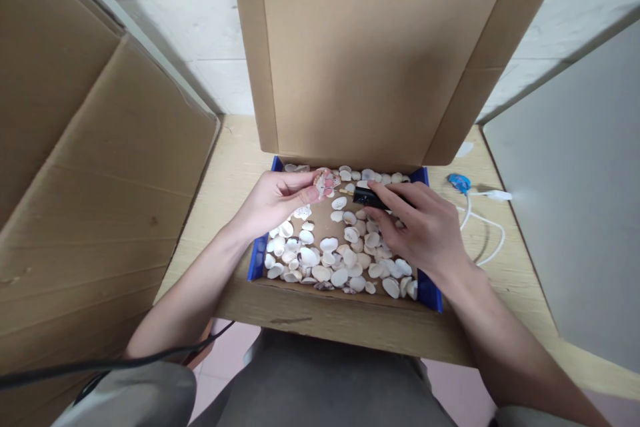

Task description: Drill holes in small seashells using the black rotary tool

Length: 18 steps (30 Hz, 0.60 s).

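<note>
Between the thumb and fingers of my left hand (280,197) is a reddish-white scallop shell (326,181), held above the box. My right hand (417,223) grips a black mini drill (367,197), its thin gold-coloured bit pointing left toward the shell. A small gap seems to lie between the bit and the shell. Below both hands, many loose white and cream seashells (320,272) lie in a shallow cardboard box (327,219) with blue side walls. One white shell with small dark holes (339,203) rests under the bit.
The box's brown lid (380,67) stands raised at the back. A blue object (459,182) and a white cable (500,233) lie on the wooden table (220,173) at right. Cardboard (125,180) stands on the left, a grey panel (575,200) on the right. A black cord (125,361) crosses lower left.
</note>
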Motion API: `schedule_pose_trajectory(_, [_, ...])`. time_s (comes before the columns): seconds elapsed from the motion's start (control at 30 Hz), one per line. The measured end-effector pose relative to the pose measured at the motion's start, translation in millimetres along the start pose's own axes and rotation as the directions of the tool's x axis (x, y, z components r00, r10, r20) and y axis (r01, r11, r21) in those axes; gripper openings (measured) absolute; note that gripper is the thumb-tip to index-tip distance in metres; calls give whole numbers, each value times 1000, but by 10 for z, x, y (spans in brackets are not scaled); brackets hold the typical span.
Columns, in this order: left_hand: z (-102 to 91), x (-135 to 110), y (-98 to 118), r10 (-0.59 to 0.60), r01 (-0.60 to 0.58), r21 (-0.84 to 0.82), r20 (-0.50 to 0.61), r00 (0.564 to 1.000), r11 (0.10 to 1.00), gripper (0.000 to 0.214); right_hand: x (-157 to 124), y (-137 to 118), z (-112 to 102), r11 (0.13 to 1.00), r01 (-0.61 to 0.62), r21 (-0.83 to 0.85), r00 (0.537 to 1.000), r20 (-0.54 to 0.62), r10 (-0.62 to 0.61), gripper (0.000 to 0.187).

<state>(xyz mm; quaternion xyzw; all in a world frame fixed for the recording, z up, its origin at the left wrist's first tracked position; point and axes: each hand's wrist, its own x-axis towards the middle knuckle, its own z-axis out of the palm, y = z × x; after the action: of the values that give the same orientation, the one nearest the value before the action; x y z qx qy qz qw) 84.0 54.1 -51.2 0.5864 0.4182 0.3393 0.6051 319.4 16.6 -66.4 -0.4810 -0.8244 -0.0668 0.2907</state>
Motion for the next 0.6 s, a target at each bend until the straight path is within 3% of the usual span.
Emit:
schedule_pose_trajectory(0.37, [5, 5, -44, 14, -11, 47, -73, 997, 999, 26, 7, 2, -25, 997, 52, -64, 999, -1, -52, 27])
schedule_pose_trajectory(0.6, [3, 7, -68, 8, -6, 46, -44, 999, 999, 27, 9, -17, -21, 997, 57, -59, 998, -14, -57, 29])
